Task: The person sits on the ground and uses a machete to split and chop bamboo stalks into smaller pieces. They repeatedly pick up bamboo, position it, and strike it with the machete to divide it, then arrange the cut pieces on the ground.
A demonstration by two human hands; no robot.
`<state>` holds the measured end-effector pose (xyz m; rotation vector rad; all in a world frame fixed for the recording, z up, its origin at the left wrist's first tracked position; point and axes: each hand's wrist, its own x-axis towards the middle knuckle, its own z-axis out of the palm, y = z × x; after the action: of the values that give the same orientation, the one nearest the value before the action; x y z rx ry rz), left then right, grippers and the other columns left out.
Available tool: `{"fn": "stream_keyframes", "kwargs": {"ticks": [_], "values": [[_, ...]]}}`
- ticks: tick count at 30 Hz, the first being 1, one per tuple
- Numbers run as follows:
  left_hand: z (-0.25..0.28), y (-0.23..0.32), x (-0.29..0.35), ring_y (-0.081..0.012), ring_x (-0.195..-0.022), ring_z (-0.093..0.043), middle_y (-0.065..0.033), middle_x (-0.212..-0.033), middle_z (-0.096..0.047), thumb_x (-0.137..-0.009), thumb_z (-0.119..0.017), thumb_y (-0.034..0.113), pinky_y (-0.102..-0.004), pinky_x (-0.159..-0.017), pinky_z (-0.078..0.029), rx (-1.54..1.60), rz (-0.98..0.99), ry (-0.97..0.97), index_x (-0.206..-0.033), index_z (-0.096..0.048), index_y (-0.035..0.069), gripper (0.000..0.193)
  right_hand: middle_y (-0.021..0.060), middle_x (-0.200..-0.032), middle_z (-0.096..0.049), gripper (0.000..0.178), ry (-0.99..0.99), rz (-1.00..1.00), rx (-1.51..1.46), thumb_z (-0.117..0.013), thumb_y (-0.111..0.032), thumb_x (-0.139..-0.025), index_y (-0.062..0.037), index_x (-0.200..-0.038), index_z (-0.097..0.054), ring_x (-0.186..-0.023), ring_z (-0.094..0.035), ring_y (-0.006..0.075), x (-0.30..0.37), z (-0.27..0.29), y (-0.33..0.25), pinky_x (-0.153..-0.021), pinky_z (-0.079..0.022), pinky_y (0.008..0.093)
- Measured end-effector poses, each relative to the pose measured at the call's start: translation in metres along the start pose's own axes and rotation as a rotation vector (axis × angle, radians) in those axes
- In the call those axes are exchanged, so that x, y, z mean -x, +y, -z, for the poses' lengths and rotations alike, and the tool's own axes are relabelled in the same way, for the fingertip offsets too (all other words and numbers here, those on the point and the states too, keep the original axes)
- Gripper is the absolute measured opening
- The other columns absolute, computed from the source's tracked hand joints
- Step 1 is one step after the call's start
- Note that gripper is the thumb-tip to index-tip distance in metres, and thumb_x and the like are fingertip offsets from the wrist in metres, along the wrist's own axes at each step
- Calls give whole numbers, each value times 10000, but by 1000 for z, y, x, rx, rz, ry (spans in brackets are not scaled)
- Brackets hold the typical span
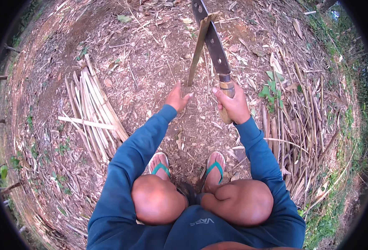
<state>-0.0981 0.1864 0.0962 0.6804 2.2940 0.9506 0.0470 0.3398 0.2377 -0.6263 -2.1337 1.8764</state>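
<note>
My right hand (235, 103) is wrapped round the wooden handle of a machete (218, 51), whose dark blade has several holes along it and points up and away. A split bamboo strip (198, 53) stands tilted, its upper end against the blade; I cannot tell how deep the blade sits in it. Its lower end comes down near my left hand (178, 98). That hand is open, thumb and fingers apart, holding nothing, with a small gap between it and the strip.
On the left lies a pile of pale split strips (95, 110), one strip crossing on top. To the right is a heap of thin brownish sticks (302, 125) beside a green leafy sprig (271, 92). Chips and dry leaves cover the ground (150, 54). My sandalled feet stand close below my hands.
</note>
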Motion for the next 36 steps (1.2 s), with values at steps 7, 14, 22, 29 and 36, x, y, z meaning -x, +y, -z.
{"fn": "stream_keyframes", "kwargs": {"ticks": [7,14,22,29,36], "values": [[37,65,-54,-220,-775,-715,-152,-855,-731,-955,-633,289,-375,-728,-549,207,-379,449,-1150,-697,72,298,-3,-739,-576,319,45,40,-79,-769,-210,-877,-22,-1031,-562,-569,-543,54,48,9,-67,-497,-449,216],[156,196,15,-286,-634,-653,-119,-734,-681,-968,-614,239,-419,-576,-494,-81,-803,730,-995,-699,78,183,38,-695,-541,279,43,394,-186,-605,-210,-937,-14,-1060,-450,-579,-565,148,39,16,-122,-652,-520,312],[32,-12,-36,-393,-1237,-550,-292,-1322,-553,-980,-575,359,-437,-1078,-411,-166,-224,114,-1382,-410,-53,599,18,-682,-585,208,4,-98,-82,-726,-132,-876,-18,-955,-571,-507,-550,92,-65,-16,49,-463,-463,264],[10,-13,12,-264,-1014,-689,-175,-1058,-731,-1036,-461,412,-366,-886,-526,399,-132,131,-814,-733,-18,555,11,-695,-585,267,74,-104,-149,-761,-170,-867,-20,-975,-569,-524,-542,76,-26,-7,33,-472,-454,250],[-4,-65,56,-184,-674,-666,-127,-769,-741,-1030,-354,560,-325,-682,-530,424,125,85,-514,-640,18,801,-3,-638,-457,175,226,498,-195,-595,-170,-928,-33,-943,-489,-527,-476,94,37,37,-126,-595,-444,291]]}}
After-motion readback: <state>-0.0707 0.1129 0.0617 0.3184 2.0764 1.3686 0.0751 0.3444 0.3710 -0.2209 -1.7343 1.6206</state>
